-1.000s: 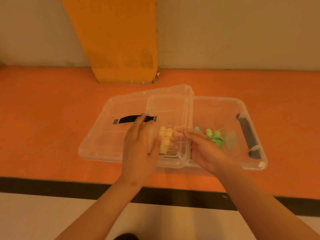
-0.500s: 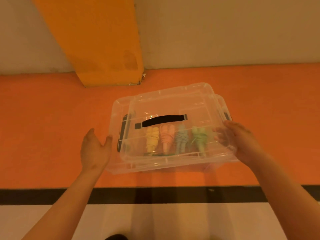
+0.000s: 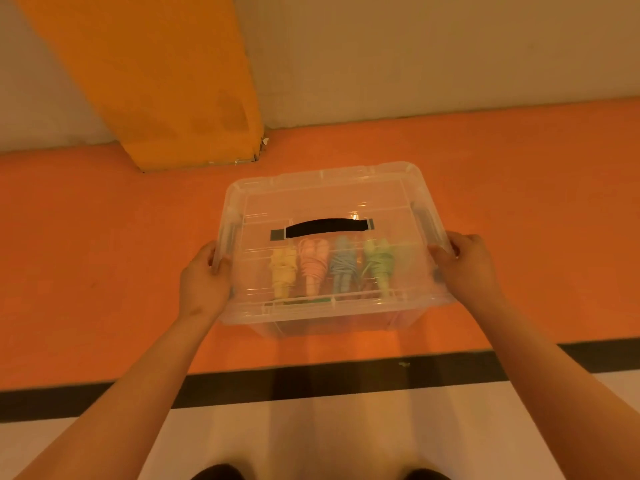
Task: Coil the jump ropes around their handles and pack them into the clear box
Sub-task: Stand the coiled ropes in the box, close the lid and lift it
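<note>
Now lid (image 3: 329,202) seated; left hand (image 3: 204,282), right hand (image 3: 465,268) clasp clear box (image 3: 329,323).

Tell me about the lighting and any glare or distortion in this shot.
Head view: warm orange light tints everything; small glare spots on the lid beside the black handle; the jump ropes look hazy through the plastic; wide-angle lens leans the yellow pillar; the left hand and right hand are sharp.

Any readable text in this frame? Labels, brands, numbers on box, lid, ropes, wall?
No readable text anywhere.
The clear box, its lid, the black handle and the four coiled jump ropes show no label, brand or number; the orange pillar is plain too.
</note>
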`<state>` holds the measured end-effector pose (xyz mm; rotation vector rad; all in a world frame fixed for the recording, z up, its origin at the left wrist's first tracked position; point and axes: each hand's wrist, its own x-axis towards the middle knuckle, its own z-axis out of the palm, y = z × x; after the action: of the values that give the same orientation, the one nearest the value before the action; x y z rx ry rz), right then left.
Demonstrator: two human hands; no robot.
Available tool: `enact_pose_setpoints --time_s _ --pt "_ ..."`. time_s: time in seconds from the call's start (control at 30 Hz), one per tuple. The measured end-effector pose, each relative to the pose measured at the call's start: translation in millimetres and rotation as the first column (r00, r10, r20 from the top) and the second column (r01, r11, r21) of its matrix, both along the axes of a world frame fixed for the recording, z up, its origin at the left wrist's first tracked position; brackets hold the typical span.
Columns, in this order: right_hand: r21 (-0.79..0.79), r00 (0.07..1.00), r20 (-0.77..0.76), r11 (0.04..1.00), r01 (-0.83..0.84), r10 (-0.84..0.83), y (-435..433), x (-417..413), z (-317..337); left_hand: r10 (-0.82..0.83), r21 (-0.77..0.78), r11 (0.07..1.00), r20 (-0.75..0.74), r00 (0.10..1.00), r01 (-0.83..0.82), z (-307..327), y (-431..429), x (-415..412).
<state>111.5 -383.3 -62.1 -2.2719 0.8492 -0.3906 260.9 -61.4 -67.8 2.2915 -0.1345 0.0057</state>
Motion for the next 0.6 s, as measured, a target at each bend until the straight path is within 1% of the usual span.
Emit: enact_pose_setpoints --time_s 0.17,0.23,0.3,0.33,0.37,0.4,0.43,0.47,0.5,0.6 --pt "0.017 0.999 -0.052 1.000 0.016 -0.015 -5 -1 -9 0.017 -0.012 1.000 0.024 1.000 -0.017 -6 -7 -2" --pt "-0.018 0.997 -0.071 1.000 0.026 -0.027 -4 -1 -12 0.035 0.002 0.999 0.012 0.999 -0.035 -11 -4 1" --pt "-0.026 0.991 -0.099 0.996 0.088 -0.090 -2 -2 -14 0.107 0.023 0.994 -0.070 0.992 -0.106 -14 -2 4" --pt "0.051 0.984 -0.110 0.988 0.148 -0.142 0 -3 -14 0.170 0.017 0.985 -0.167 0.971 -0.169 -14 -2 5" --pt "0.172 0.974 -0.121 0.962 0.211 -0.192 2 -3 -11 0.220 0.002 0.974 -0.273 0.936 -0.228 -14 -4 6" --pt "0.314 0.962 -0.137 0.910 0.270 -0.238 4 -2 -11 0.243 -0.020 0.963 -0.363 0.900 -0.268 -13 -5 5" --pt "0.430 0.951 -0.146 0.849 0.308 -0.271 4 -1 -10 0.248 -0.032 0.958 -0.402 0.881 -0.284 -13 -6 4" --pt "0.486 0.946 -0.159 0.811 0.325 -0.283 2 1 -13 0.249 -0.031 0.958 -0.408 0.878 -0.286 -14 -5 5" --pt "0.490 0.946 -0.163 0.809 0.325 -0.282 1 1 -13 0.253 -0.032 0.957 -0.390 0.886 -0.288 -14 -5 6" --pt "0.340 0.946 -0.136 0.884 0.322 -0.293 2 -1 -16 0.250 -0.009 0.965 -0.282 0.926 -0.264 -14 -1 7"
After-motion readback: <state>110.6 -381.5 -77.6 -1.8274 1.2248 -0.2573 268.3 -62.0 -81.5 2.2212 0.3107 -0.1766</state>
